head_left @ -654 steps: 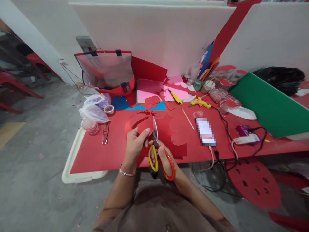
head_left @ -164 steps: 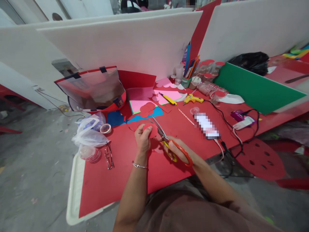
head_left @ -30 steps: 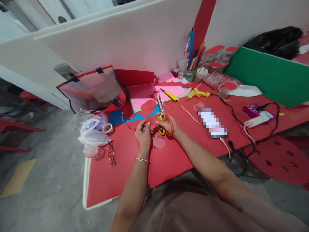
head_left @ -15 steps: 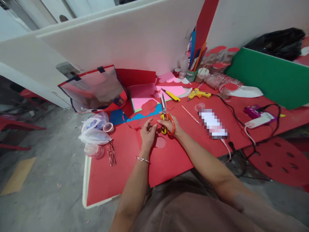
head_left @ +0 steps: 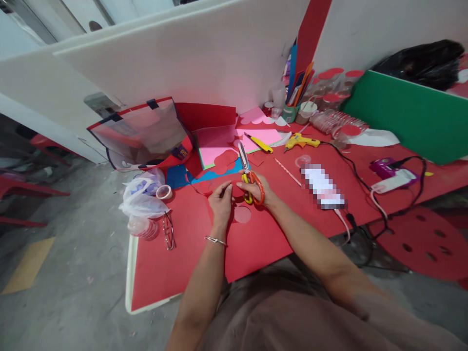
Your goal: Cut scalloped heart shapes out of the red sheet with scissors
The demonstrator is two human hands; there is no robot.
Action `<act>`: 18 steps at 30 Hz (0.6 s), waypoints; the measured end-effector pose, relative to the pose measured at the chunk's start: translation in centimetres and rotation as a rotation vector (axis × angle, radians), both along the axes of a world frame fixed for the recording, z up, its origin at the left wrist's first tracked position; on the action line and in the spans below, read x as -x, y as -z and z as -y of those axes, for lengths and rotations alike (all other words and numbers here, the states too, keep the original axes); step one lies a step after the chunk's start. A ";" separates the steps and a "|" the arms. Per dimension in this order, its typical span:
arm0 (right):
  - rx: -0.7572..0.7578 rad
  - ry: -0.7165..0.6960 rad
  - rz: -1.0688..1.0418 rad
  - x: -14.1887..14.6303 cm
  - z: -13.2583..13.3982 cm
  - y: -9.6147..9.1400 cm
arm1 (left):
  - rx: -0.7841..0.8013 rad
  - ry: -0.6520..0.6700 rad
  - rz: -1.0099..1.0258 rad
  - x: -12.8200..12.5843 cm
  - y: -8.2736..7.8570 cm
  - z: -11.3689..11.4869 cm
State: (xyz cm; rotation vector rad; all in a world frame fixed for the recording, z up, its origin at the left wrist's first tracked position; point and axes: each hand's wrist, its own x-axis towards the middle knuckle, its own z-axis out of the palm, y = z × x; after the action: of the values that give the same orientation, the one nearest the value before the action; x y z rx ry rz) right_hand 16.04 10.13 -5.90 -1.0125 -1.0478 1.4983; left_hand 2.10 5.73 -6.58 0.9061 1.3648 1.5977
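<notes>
In my right hand (head_left: 262, 187) is a pair of scissors (head_left: 252, 187) with orange and yellow handles. The metal blades point away from me, up and slightly left. My left hand (head_left: 221, 201) is closed in a pinch beside it, on what looks like a piece of red paper (head_left: 237, 186), hard to make out against the red tabletop. The fingertips of both hands nearly meet. Below them lies a red sheet (head_left: 256, 243) with a pale pink disc (head_left: 242, 214) on it. Cut red paper circles (head_left: 224, 161) lie beyond my hands.
A yellow craft knife (head_left: 260, 143), a yellow glue gun (head_left: 302, 141) and a blurred phone-like object (head_left: 321, 187) lie on the right. Glasses (head_left: 168, 231), stacked plastic cups (head_left: 142, 228) and a plastic bag (head_left: 142, 195) sit left. A tote bag (head_left: 146, 136) stands behind.
My left hand has shifted slightly left and its fingers have closed more tightly together. The scissors' blades have tilted a little to the left.
</notes>
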 end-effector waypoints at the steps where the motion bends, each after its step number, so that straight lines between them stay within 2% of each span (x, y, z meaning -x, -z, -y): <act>1: -0.001 0.001 0.002 0.0 0.0 0.0 | 0.004 0.004 0.011 0.0 0.0 0.0; 8: 0.004 0.063 -0.026 0.1 0.1 -0.6 | 0.054 0.101 0.149 0.1 0.5 0.0; 13: -0.002 0.048 -0.015 0.1 0.1 -0.2 | 0.050 0.093 0.163 0.3 1.0 -0.1; 18: -0.012 0.073 -0.016 0.1 0.0 -0.1 | 0.075 0.111 0.196 0.3 0.8 0.0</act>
State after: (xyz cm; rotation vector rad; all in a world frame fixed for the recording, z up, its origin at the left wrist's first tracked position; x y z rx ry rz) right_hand 15.89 10.15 -5.81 -1.0184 -0.9975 1.4370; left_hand 1.76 5.73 -7.36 0.7462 1.2083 1.4986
